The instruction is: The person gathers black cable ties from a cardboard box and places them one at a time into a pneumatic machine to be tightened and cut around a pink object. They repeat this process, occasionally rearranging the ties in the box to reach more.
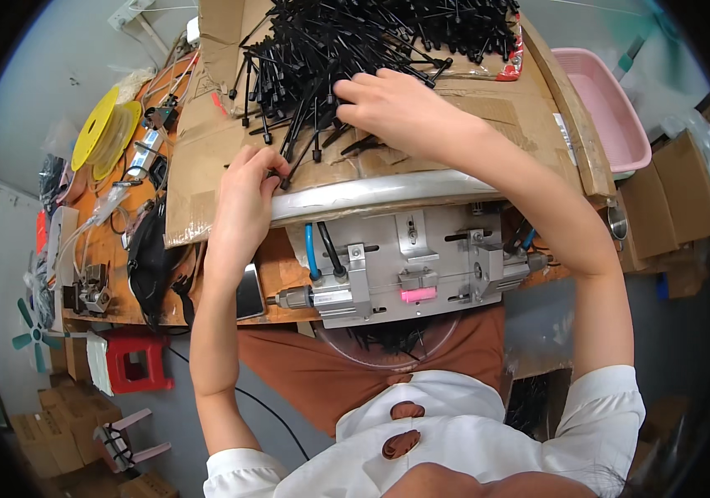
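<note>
Step in hand: You are picking black cable ties [371, 37] out of the loose heap on the cardboard sheet [205, 149]; this reads as the sorting and gathering stage.
Right hand: Your right hand [396, 104] lies on the near edge of the heap, fingers spread and pressed down among the ties. No single tie is visibly pinched.
Left hand: Your left hand [247, 187] sits at the cardboard's near edge, fingers curled around the end of one or more ties. Exactly how many it grips cannot be told.
Location of ties: The main heap fills the far part of the cardboard; stray ties trail toward your hands. More ties lie in the clear round dish [388, 336] below the fixture.
Next move: Judged from the tangle, you will need a fine fingertip pinch to draw one tie free without dragging its neighbours.
Fixture: A metal fixture [409, 266] with blue and black hoses is mounted just below the bench edge, between your arms.
Surface: A wooden bench [118, 282], cluttered at left with yellow spools [106, 133] and small tools.
Room: A pink plastic basin [608, 112] at right, a red stool [139, 361] and cardboard boxes [68, 419] on the grey floor.
</note>
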{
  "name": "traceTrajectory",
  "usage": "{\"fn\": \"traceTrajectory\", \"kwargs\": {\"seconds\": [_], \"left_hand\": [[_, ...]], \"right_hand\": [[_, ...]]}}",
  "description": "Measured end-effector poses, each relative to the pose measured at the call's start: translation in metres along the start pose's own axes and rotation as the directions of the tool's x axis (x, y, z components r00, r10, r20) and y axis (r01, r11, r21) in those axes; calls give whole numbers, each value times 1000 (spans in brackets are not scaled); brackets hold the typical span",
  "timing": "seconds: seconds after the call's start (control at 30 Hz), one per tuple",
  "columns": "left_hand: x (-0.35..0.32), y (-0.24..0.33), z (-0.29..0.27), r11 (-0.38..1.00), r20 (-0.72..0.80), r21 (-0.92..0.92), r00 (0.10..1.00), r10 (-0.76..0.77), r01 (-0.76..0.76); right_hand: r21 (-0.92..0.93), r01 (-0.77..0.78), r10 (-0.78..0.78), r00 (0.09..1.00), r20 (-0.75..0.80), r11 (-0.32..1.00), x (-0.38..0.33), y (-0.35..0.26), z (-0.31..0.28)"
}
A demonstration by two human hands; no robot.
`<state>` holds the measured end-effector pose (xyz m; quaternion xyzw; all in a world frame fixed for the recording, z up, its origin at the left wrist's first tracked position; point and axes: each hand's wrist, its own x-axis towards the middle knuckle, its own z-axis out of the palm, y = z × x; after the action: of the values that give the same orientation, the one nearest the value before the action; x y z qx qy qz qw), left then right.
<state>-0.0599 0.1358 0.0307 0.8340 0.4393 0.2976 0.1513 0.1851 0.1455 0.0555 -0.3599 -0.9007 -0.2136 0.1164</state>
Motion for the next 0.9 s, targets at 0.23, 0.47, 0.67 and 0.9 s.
{"fn": "traceTrajectory", "kwargs": {"seconds": [0.23,0.47,0.67,0.9], "left_hand": [[28,29,-25,987,214,-156,975,62,-29],[105,43,-73,845,326,-534,923,203,3],[30,61,-37,843,-123,-503,981,149,-191],[-142,102,57,982,-130,-161,988,81,-101]], "right_hand": [[286,49,36,958,-283,957,-52,25,-21],[681,-391,711,647,-275,619,-69,45,-51],[978,-194,866,498,36,71,-116,36,-70],[988,-123,826,546,142,-89,-178,-10,-67]]}}
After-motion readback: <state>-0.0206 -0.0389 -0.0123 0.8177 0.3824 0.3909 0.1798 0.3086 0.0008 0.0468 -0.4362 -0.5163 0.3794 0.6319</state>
